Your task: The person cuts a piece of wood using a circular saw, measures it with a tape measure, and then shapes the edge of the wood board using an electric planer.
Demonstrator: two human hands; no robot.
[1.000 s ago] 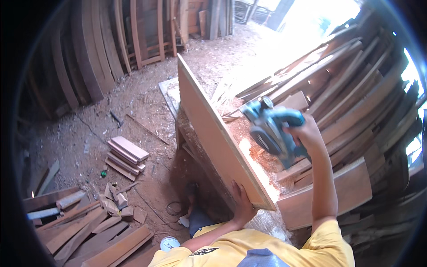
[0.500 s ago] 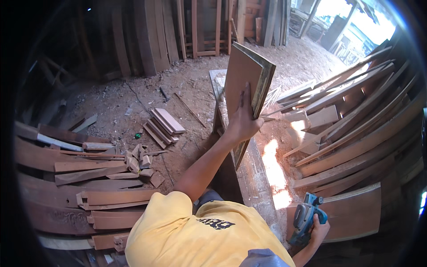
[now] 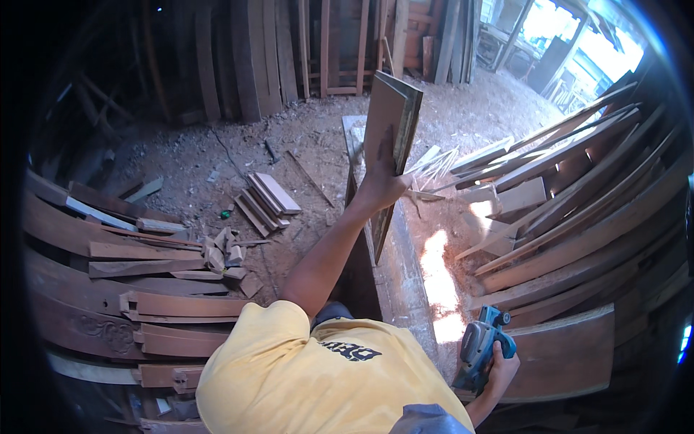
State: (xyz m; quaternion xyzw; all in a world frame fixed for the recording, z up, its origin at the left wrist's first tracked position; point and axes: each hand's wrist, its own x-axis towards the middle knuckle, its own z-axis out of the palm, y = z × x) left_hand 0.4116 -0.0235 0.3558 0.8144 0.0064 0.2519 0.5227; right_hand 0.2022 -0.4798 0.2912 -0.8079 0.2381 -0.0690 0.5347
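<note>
My left hand (image 3: 385, 186) grips a flat wooden panel (image 3: 380, 112) by its edge, standing on its side above the bench (image 3: 405, 289). The panel's brown face turns left, and its rough pale edge shows on the right; it looks like two layers or two thin panels together. Low at the right, my right hand (image 3: 502, 370) is wrapped round the handle of a teal electric planer (image 3: 477, 349). The planer is tilted on its side, held close to my body and apart from the panel. Part of its body and my fingertips are hidden.
Long planks (image 3: 557, 249) lie stacked along the right, with a wide board (image 3: 560, 358) near the planer. Carved and cut timber (image 3: 188, 307) is piled at the left. A small stack of boards (image 3: 267, 202) and a hammer-like tool (image 3: 270, 151) lie on the dusty ground.
The panel has turned more edge-on and shifted slightly left in my left hand. My right hand and the planer have moved a little left and up.
</note>
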